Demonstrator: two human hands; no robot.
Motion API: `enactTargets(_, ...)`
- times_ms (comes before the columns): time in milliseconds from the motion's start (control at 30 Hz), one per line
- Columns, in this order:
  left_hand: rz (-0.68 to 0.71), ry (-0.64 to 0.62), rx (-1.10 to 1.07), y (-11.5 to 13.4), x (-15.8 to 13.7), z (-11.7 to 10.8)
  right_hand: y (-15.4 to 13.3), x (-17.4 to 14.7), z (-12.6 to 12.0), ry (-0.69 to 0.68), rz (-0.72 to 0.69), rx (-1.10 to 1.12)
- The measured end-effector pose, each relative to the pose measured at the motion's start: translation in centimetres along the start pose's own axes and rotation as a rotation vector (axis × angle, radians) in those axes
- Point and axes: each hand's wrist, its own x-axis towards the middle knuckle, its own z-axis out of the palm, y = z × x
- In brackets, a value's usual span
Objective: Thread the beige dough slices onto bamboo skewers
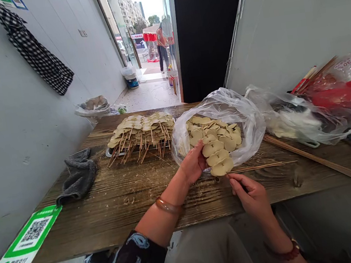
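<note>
In front of the plastic bag, my left hand [193, 163] is closed at the side of several thin, pale yellow potato slices [221, 167] threaded in a row. My right hand [251, 192] pinches the end of the skewer [228, 176] that sticks out below the lowest slice. Behind them the clear bag [248, 114] lies spread wide, with many loose potato slices [214, 130] inside. To its left, filled skewers [142, 129] are piled on a tray, their bare sticks pointing towards me. A few bare skewers [265, 166] lie just beyond my right hand.
A bundle of bare skewers [316, 159] lies on the wooden table [124, 212] at the right. Beyond it sit another plastic bag [305, 122] and red packaging [336, 91]. A grey cloth [79, 175] and a QR-code card [29, 237] are at the left. A person [162, 46] stands outside the doorway.
</note>
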Motion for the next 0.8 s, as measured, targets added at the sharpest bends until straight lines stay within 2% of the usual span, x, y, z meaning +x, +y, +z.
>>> enactTargets(133,-0.004,-0.001,0.001,-0.23,-0.13,0.28,0.10,0.05,0.14,0.002,-0.002,-0.001)
enactTargets(400,0.051,-0.032,0.179,-0.62,-0.40,0.46,0.00,0.33,0.30,0.006,-0.029,-0.029)
enactTargets(800,0.104,0.097,0.159,-0.60,-0.22,0.27,-0.26,0.28,0.31,-0.014,-0.040,-0.108)
